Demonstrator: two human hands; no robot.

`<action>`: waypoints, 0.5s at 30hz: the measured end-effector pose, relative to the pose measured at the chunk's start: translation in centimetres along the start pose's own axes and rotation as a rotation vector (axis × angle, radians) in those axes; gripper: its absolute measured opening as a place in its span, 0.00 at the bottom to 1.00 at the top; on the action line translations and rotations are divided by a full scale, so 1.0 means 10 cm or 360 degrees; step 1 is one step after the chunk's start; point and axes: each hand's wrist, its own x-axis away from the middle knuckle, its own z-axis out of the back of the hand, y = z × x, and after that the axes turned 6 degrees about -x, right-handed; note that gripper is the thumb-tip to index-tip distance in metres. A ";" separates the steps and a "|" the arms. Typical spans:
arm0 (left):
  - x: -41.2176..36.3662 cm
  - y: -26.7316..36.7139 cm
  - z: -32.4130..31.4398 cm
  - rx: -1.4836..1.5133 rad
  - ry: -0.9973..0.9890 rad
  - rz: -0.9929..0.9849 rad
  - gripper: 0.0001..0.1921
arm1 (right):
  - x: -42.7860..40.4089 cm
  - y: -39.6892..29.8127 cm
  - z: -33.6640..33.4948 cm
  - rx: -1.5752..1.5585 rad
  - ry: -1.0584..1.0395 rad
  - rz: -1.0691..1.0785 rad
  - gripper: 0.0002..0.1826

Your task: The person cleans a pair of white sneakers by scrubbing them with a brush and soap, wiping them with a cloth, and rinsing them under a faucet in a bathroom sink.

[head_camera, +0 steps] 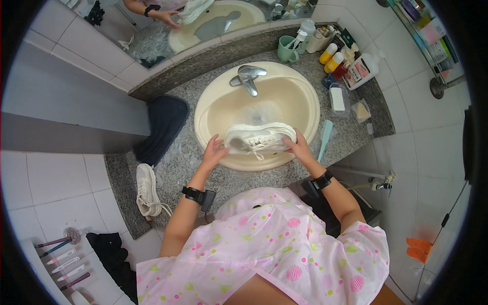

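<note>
A white lace-up sneaker [263,139] lies on its side in the air over the front of the cream oval sink [219,95]. My right hand [301,148] grips its toe end, thumb on the upper. At the heel end, my left hand [214,153] has its fingers apart; whether a fingertip touches the shoe I cannot tell. The laces are tied, and a loop dangles towards the sink's front rim. Cloudy water or foam sits around the drain, beneath the chrome faucet [248,78]. A second white sneaker [146,190] rests at the left on the granite counter [177,152].
A light blue brush [325,139] lies right of the sink. Behind it are a soap dish [339,101] with white soap, a green mug [288,49] and several bottles. A dark cloth [164,126] drapes the left counter. A mirror [213,19] and glass shelf [427,42] flank the back.
</note>
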 end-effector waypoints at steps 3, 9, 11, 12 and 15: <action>0.11 0.31 -0.06 0.0256 -0.0178 0.0224 0.44 | 0.00 -0.07 0.08 0.0020 -0.0077 0.0073 0.23; 0.17 0.49 -0.18 0.0410 -0.0375 -0.0099 0.43 | 0.05 -0.30 -0.08 -0.0007 -0.0158 0.0063 0.24; 0.11 0.46 -0.17 0.0417 -0.0341 -0.0122 0.42 | 0.04 -0.38 -0.10 0.0042 -0.0161 0.0051 0.24; 0.08 0.43 -0.17 0.0419 -0.0314 -0.0142 0.41 | 0.04 -0.41 -0.09 0.0087 -0.0158 0.0038 0.25; 0.00 0.37 -0.17 0.0466 -0.0187 -0.0083 0.39 | -0.15 -0.38 0.14 0.0421 -0.0450 -0.0019 0.25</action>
